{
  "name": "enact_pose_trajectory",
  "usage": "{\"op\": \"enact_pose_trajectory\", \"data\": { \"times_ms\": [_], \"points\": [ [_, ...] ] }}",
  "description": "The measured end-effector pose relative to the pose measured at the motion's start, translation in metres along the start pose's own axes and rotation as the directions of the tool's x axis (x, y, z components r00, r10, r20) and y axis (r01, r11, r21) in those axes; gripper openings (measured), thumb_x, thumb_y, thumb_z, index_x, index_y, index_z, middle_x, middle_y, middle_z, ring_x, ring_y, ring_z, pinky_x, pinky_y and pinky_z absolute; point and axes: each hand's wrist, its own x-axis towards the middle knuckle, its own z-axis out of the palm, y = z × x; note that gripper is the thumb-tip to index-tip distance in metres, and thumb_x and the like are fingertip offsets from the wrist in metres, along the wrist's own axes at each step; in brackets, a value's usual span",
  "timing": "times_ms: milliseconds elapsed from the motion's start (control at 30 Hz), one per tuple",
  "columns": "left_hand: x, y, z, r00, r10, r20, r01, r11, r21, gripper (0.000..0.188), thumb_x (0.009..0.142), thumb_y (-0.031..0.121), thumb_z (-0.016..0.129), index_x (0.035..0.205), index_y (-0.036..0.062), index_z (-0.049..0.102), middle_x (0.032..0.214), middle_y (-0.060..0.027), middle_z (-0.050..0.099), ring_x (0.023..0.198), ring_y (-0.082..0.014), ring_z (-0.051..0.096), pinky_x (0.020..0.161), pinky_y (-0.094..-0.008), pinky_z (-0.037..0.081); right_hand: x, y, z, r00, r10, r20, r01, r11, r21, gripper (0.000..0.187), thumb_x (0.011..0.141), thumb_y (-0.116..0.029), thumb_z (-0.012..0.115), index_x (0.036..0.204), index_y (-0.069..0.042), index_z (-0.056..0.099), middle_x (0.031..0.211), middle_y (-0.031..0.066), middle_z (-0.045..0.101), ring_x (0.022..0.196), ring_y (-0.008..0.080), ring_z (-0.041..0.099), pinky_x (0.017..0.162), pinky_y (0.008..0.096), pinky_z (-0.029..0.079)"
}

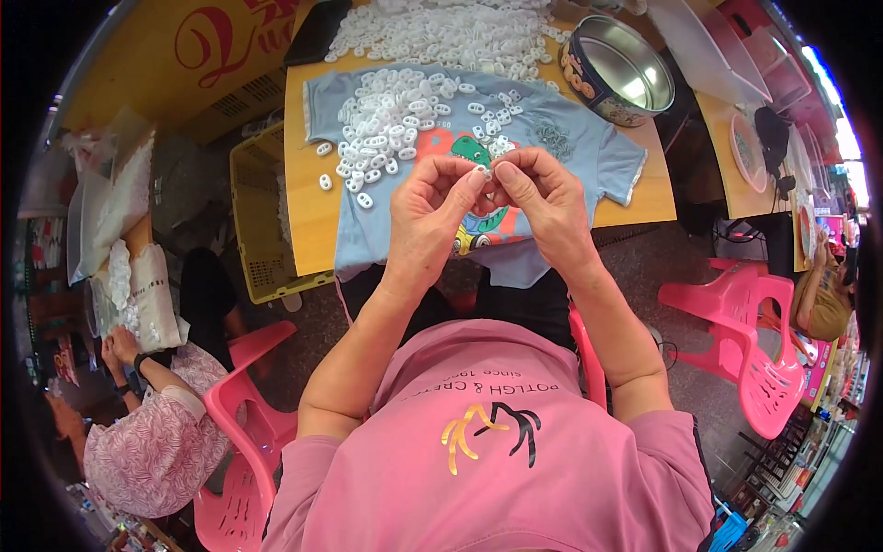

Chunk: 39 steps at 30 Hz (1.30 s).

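Observation:
Above the spread T-shirt, my left hand (pixel 429 204) and my right hand (pixel 550 204) meet fingertip to fingertip. Between their thumbs and forefingers they pinch a small white piece (pixel 486 173), mostly covered, so its exact kind is hidden. The grey-blue T-shirt (pixel 363 235) has a coloured cartoon print and lies over the table. On its left side rests a heap of white oval plastic pieces with two holes (pixel 382 124). Beyond my fingers is a smaller group of white pieces with dark spots (pixel 497 115). To the right of that lies a pile of tiny greyish metal-looking bits (pixel 554 138).
The wooden table (pixel 308 207) carries a larger white heap (pixel 451 41) at the back and a round metal tin (pixel 568 69) at right. A yellow crate (pixel 262 221) stands left. Pink chairs (pixel 727 294) flank me. Another person (pixel 156 442) sits at left.

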Motion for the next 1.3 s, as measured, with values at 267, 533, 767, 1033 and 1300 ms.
{"op": "enact_pose_trajectory", "data": {
  "times_ms": [267, 533, 767, 1033, 1300],
  "points": [
    [-0.001, -0.002, 0.0, 1.0, 0.021, -0.008, -0.021, 1.0, 0.017, 0.012, 0.093, 0.008, 0.063, 0.1, -0.0013, 0.059, 0.087, -0.007, 0.067, 0.075, -0.0096, 0.063, 0.068, -0.023, 0.052, 0.0, 0.003, 0.002, 1.0, -0.02, -0.008, 0.02, 1.0, -0.021, 0.016, 0.096, -0.014, 0.06, 0.103, 0.001, 0.061, 0.088, 0.0027, 0.063, 0.076, 0.0077, 0.059, 0.071, 0.0224, 0.05],
    [-0.002, -0.001, 0.001, 0.999, 0.053, -0.008, -0.053, 0.996, 0.072, 0.012, 0.093, 0.008, 0.062, 0.1, -0.0018, 0.058, 0.088, -0.008, 0.068, 0.078, -0.0119, 0.066, 0.07, -0.0243, 0.055, -0.001, 0.002, 0.005, 0.999, -0.042, -0.024, 0.042, 0.999, -0.021, 0.015, 0.096, -0.013, 0.06, 0.102, 0.001, 0.06, 0.088, 0.0022, 0.063, 0.076, 0.0074, 0.057, 0.07, 0.0223, 0.049],
    [-0.003, 0.001, 0.002, 0.998, 0.063, -0.017, -0.061, 0.993, 0.104, 0.012, 0.093, 0.007, 0.063, 0.1, -0.0013, 0.058, 0.088, -0.008, 0.067, 0.079, -0.0119, 0.066, 0.071, -0.0245, 0.055, 0.0, 0.002, 0.008, 0.998, -0.055, -0.016, 0.055, 0.998, -0.017, 0.014, 0.096, -0.013, 0.06, 0.101, 0.001, 0.06, 0.088, 0.0026, 0.063, 0.076, 0.0081, 0.059, 0.07, 0.0222, 0.05],
    [-0.003, 0.0, 0.003, 0.998, 0.059, -0.038, -0.055, 0.994, 0.09, 0.011, 0.093, 0.007, 0.063, 0.097, -0.0013, 0.058, 0.085, -0.0072, 0.066, 0.077, -0.011, 0.065, 0.069, -0.0234, 0.054, 0.0, 0.008, 0.008, 0.995, -0.094, -0.024, 0.092, 0.993, -0.076, 0.015, 0.098, -0.014, 0.057, 0.101, 0.001, 0.059, 0.089, 0.0021, 0.062, 0.077, 0.0076, 0.058, 0.07, 0.022, 0.05],
    [-0.003, 0.0, 0.001, 0.998, 0.055, -0.032, -0.054, 0.998, 0.03, 0.011, 0.093, 0.008, 0.063, 0.097, -0.0012, 0.058, 0.084, -0.0066, 0.066, 0.073, -0.0098, 0.062, 0.067, -0.0227, 0.051, -0.001, 0.015, 0.008, 0.998, -0.053, -0.033, 0.054, 0.998, 0.044, 0.017, 0.099, -0.016, 0.056, 0.102, 0.0, 0.058, 0.091, 0.0021, 0.061, 0.077, 0.0072, 0.057, 0.071, 0.0226, 0.048]
  ]
}}
